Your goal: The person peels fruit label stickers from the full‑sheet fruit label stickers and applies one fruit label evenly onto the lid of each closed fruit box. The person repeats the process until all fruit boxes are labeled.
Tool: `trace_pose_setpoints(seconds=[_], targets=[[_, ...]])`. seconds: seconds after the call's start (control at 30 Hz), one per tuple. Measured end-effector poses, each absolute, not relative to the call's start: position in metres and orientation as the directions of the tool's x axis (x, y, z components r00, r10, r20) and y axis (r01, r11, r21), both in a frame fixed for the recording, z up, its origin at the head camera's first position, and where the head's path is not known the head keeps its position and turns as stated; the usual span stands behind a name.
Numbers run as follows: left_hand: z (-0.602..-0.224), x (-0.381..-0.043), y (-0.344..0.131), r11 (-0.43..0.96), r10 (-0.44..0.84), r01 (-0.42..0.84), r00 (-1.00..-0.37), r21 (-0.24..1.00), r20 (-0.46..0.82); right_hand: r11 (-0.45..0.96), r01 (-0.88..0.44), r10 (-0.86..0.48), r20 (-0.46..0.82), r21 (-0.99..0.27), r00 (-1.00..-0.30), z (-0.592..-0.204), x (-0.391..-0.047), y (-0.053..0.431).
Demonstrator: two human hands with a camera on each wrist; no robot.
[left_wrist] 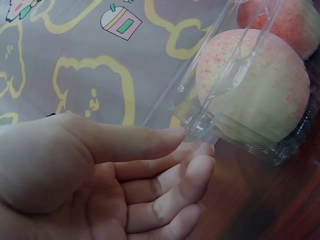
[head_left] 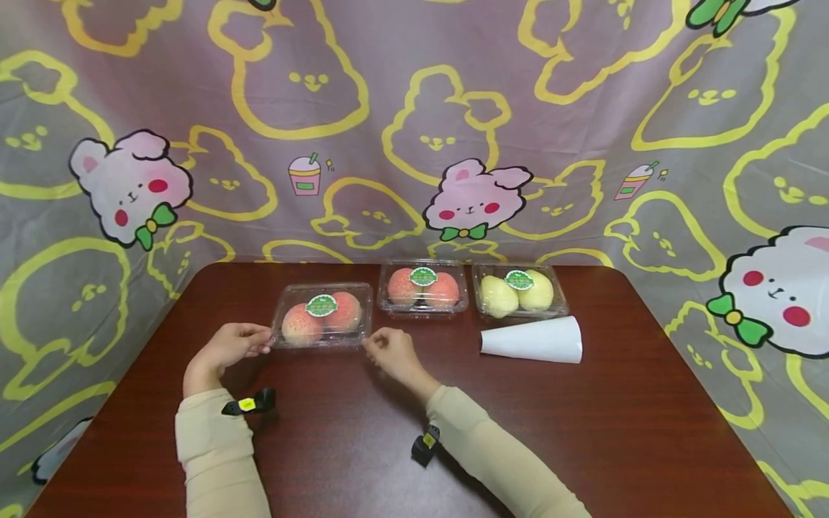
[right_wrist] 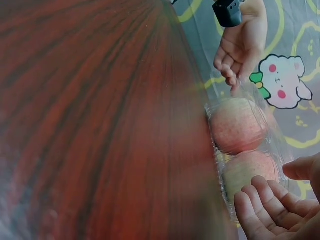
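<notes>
A clear plastic fruit box [head_left: 322, 344] holds two peaches [head_left: 342, 311], and a green-and-white label [head_left: 322, 306] sits on its lid. At the box's left end, my left hand [head_left: 233, 348] pinches the rim between thumb and fingertips. The left wrist view shows that thumb [left_wrist: 160, 140] against the plastic edge, with the other fingers loosely bent beneath. My right hand [head_left: 396, 354] has its thumb and fingers at the near right corner of the same box. In the right wrist view, bent fingers [right_wrist: 262, 202] partly cover that end.
Behind and to the right stand a second box of peaches [head_left: 423, 311] and a box of yellow-green, pear-like fruit [head_left: 521, 311]. A white cone-shaped thing [head_left: 534, 342] lies in front of them on the brown table [head_left: 615, 417]. A patterned curtain [head_left: 363, 158] hangs behind.
</notes>
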State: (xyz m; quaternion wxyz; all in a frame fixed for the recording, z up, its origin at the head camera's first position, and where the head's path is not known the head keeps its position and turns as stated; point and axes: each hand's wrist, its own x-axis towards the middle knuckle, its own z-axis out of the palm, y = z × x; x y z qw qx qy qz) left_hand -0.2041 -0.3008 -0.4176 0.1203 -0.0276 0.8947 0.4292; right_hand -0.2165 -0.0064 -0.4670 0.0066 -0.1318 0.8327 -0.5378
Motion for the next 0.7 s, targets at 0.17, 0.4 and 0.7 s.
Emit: trace_pose_setpoints(seconds=[0.17,0.4,0.7], targets=[[-0.4158,-0.2047,-0.2987,0.639,0.05,-0.141,-0.973,0.756,-0.224,0.39,-0.192,-0.217,0.112,-0.901,-0.97,-0.4662,-0.2185,-0.0067],[-0.4163,-0.2044,-0.2988,0.645,0.033,-0.148,-0.975,0.749,-0.221,0.385,-0.189,-0.219,0.109,-0.903,-0.97,-0.4657,-0.2175,-0.008],[-0.4192,-0.207,-0.2948,0.647,-0.021,-0.154,-0.983,0.747,-0.185,0.396,-0.216,-0.208,0.142,-0.892,-0.968,-0.4631,-0.2211,-0.0108]])
